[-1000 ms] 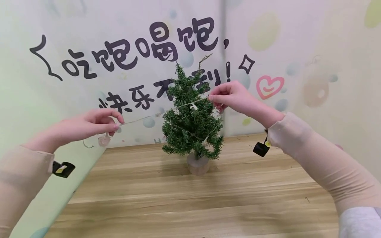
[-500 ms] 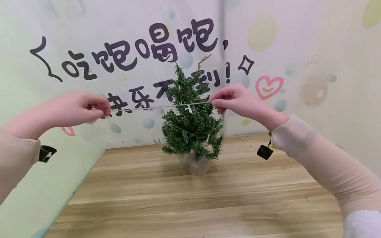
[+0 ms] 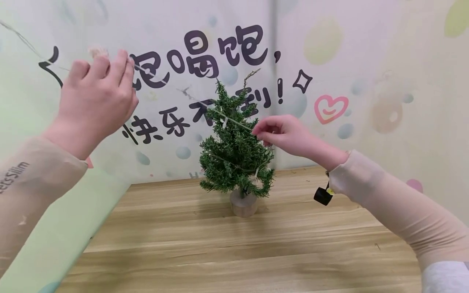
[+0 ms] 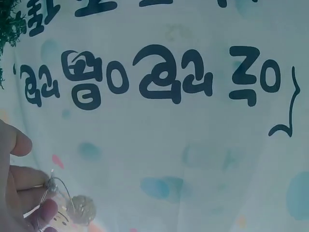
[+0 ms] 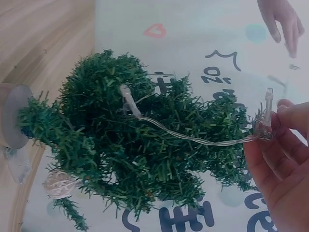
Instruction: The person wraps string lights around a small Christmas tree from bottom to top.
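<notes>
A small green artificial Christmas tree (image 3: 234, 162) stands upright on a round wooden base (image 3: 243, 204). Beside its right side, my right hand (image 3: 283, 132) pinches the thin wire of a string of lights (image 5: 193, 139). A small clear bulb (image 5: 268, 101) sticks up at those fingertips in the right wrist view. The wire runs taut across the tree's front to my left hand (image 3: 95, 97), raised at the upper left, which grips it. In the left wrist view, a wire loop and a pale round ornament (image 4: 83, 210) hang by the left fingers. Another pale ball (image 5: 59, 185) sits low among the branches.
The tree stands on a wood-grain table (image 3: 220, 252). Behind it is a pale wall (image 3: 384, 53) with large dark lettering and a pink heart (image 3: 331, 109). More wire trails off past the left hand toward the upper left.
My left hand has gone up from mid-height at the left, so the wire now slopes upward to the left. My right hand stays beside the tree, slightly lower.
</notes>
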A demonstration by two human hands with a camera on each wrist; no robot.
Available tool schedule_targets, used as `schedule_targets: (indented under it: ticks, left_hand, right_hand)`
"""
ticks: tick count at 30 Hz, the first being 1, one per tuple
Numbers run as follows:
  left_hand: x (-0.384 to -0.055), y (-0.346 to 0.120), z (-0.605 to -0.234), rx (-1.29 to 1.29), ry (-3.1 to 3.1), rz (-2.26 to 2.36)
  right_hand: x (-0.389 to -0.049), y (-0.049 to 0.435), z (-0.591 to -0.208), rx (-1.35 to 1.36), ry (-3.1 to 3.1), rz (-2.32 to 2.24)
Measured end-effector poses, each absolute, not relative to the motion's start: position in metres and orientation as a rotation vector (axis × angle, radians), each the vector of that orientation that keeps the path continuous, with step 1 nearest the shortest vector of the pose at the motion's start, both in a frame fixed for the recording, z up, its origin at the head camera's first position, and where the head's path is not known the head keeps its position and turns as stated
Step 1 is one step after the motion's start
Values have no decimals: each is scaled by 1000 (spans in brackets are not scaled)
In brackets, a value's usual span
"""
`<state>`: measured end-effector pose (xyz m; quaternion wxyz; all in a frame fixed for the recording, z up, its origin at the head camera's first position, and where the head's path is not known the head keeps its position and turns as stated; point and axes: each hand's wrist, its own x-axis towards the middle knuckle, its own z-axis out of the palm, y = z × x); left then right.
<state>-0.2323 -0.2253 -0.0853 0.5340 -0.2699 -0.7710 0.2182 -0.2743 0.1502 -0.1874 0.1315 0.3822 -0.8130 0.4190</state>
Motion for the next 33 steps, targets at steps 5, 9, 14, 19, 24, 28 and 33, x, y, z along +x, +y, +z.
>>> schedule_targets:
  ticks: [5,9,14,19,24,28,33]
  left_hand:
    - [-244,-214,-82,-433,-2060,469]
    - [-256,-205,-78,-285,-2185,478]
    - [-267,-201,-75,-283,-2183,475]
    - [-271,-198,-68,-299,-2189,511]
    - [-276,-188,-56,-353,-2136,484]
    - [-278,-178,-43,-321,-2164,528]
    - [-283,-163,-31,-302,-2185,588]
  right_hand:
    - [-275,154,-192,1117,-2327,1169]
    - [-274,157,-196,1103,-2336,1111]
    - [-274,161,-199,1069,-2357,1130]
    - [-274,167,-200,1020,-2361,1152]
    - [-273,172,-201,971,-2389,1116]
    - [-275,174,-201,973,-2414,1072]
    - [-277,175,-203,965,-2454,997]
